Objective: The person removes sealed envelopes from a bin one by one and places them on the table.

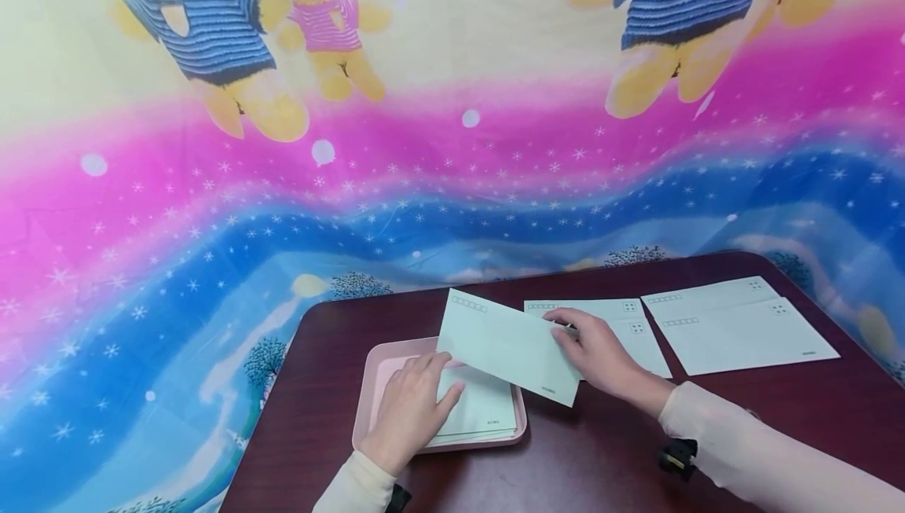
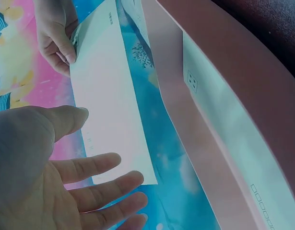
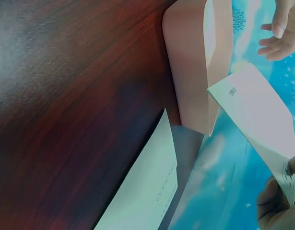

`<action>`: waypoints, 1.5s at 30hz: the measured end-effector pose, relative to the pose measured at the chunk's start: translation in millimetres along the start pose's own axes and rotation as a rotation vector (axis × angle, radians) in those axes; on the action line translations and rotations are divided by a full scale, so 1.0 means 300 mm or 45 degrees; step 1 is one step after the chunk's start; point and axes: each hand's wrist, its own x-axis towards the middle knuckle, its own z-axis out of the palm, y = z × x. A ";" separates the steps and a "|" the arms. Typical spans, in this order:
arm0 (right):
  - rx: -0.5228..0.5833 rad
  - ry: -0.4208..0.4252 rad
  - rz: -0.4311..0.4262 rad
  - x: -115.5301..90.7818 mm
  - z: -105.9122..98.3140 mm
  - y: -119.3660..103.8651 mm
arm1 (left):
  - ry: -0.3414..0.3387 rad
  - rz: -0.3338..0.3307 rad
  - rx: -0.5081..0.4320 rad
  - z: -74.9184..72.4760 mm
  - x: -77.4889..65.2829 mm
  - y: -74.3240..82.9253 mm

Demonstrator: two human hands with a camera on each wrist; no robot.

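A white envelope (image 1: 509,344) hangs tilted above the table, its top right corner pinched between the thumb and fingers of my right hand (image 1: 597,348). My left hand (image 1: 413,403) hovers over the pink tray (image 1: 519,419), fingers spread and slightly bent. In the left wrist view the left hand (image 2: 85,177) holds nothing, and the held envelope (image 2: 106,91) shows beyond its fingers. Several more envelopes (image 1: 477,407) lie stacked inside the tray, partly hidden by the left hand and the raised envelope. The right wrist view shows the right hand (image 3: 277,203) gripping the envelope's edge.
On the right of the dark wooden table (image 1: 594,458), two overlapping envelopes (image 1: 749,336) lie flat. Another overlapping pair (image 1: 646,352) lies beside them, partly covered by the right hand. A patterned cloth (image 1: 424,152) hangs behind the table's far edge.
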 end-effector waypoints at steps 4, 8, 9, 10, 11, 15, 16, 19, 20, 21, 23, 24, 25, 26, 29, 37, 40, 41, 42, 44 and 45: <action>-0.021 -0.004 0.029 -0.015 -0.021 0.003 | -0.007 0.009 0.015 0.005 0.000 0.007; -0.031 -0.017 0.057 -0.030 -0.042 0.010 | -0.012 0.013 0.017 0.006 -0.001 0.016; -0.038 -0.015 0.060 -0.033 -0.047 0.014 | -0.014 0.015 0.018 0.006 -0.001 0.018; -0.044 -0.012 0.063 -0.037 -0.053 0.017 | -0.014 0.019 0.020 0.006 0.000 0.020; -0.049 -0.008 0.066 -0.040 -0.058 0.020 | -0.013 0.021 0.018 0.005 0.001 0.022; -0.069 0.000 0.075 -0.052 -0.082 0.031 | -0.009 0.026 0.002 0.005 0.007 0.030; -0.071 -0.002 0.077 -0.054 -0.088 0.033 | -0.008 0.027 -0.005 0.004 0.008 0.033; -0.076 -0.001 0.076 -0.064 -0.106 0.040 | -0.005 0.037 -0.019 0.006 0.012 0.044; -0.081 0.001 0.076 -0.069 -0.113 0.042 | -0.005 0.043 -0.021 0.006 0.014 0.048; -0.085 0.003 0.077 -0.073 -0.120 0.044 | -0.004 0.050 -0.023 0.007 0.015 0.052; -0.098 0.008 0.083 -0.083 -0.133 0.049 | -0.003 0.065 -0.024 0.009 0.016 0.061; -0.101 0.009 0.086 -0.088 -0.139 0.051 | -0.004 0.071 -0.024 0.011 0.017 0.065; -0.105 0.010 0.091 -0.093 -0.146 0.054 | -0.006 0.075 -0.025 0.013 0.018 0.069; -0.108 0.010 0.096 -0.099 -0.152 0.057 | -0.009 0.078 -0.024 0.015 0.018 0.073; -0.100 0.008 0.108 -0.114 -0.169 0.069 | -0.022 0.086 -0.015 0.022 0.018 0.082; -0.115 0.005 0.139 -0.153 -0.207 0.106 | -0.074 0.098 -0.006 0.039 0.016 0.101; -0.125 0.005 0.143 -0.165 -0.222 0.117 | -0.081 0.109 0.005 0.044 0.015 0.108; -0.131 0.007 0.140 -0.169 -0.227 0.120 | -0.081 0.112 0.007 0.044 0.014 0.110; -0.135 0.006 0.137 -0.173 -0.232 0.124 | -0.079 0.115 0.009 0.045 0.014 0.112; -0.153 0.010 0.129 -0.182 -0.241 0.133 | -0.070 0.126 0.013 0.045 0.013 0.118; -0.158 0.007 0.127 -0.186 -0.245 0.139 | -0.066 0.131 0.014 0.045 0.013 0.120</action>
